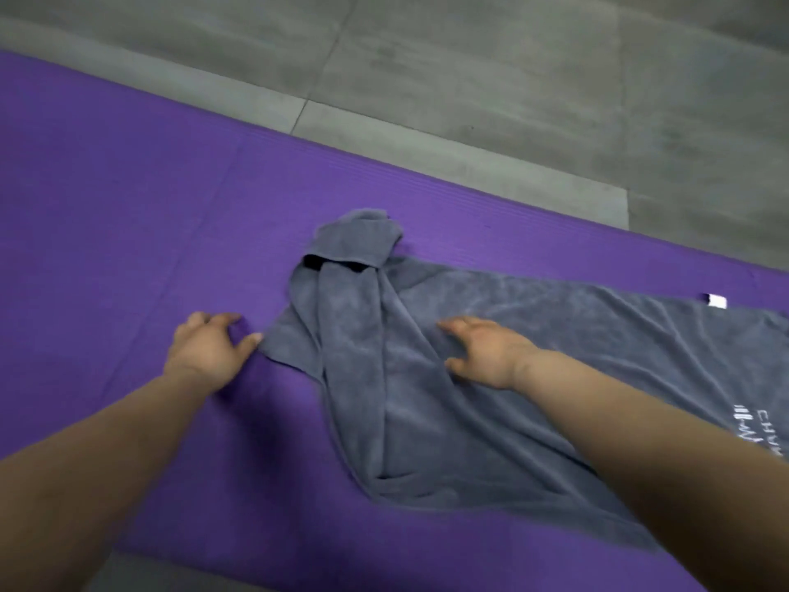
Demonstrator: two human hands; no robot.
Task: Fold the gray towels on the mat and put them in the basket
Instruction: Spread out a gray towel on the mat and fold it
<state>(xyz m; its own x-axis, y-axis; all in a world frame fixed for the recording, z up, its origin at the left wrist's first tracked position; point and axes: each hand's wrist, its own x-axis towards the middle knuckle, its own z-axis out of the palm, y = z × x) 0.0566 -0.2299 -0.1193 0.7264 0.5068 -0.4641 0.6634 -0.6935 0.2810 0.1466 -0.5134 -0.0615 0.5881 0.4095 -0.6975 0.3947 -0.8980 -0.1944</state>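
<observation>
One gray towel (533, 378) is in view, unfolded and rumpled. Under the towel spreads a purple mat (128, 207), and beyond the towel's far edge is gray tiled floor (512, 79). The towel's right part lies mostly flat and runs out of view. A white tag (717, 301) sticks out at its far edge, and white lettering (764, 433) shows near its right end. The towel's left end is bunched, with long creases and a far-left corner twisted into a lump (358, 237).

The left hand (209, 352) rests palm down just beside the towel's near-left corner, fingers loosely bent, holding nothing. Its thumb tip is at the corner's edge; whether it touches the cloth cannot be told. The right hand (482, 352) lies flat on the towel's middle, fingers straight and slightly spread, pressing the cloth down.

The task looks to be at an early stage: this towel appears to be getting smoothed out, and no fold is made yet. Left to do are straightening the bunched end, folding, and carrying the towel to the basket, which is out of view. Whether other towels wait or are already stowed cannot be told.
</observation>
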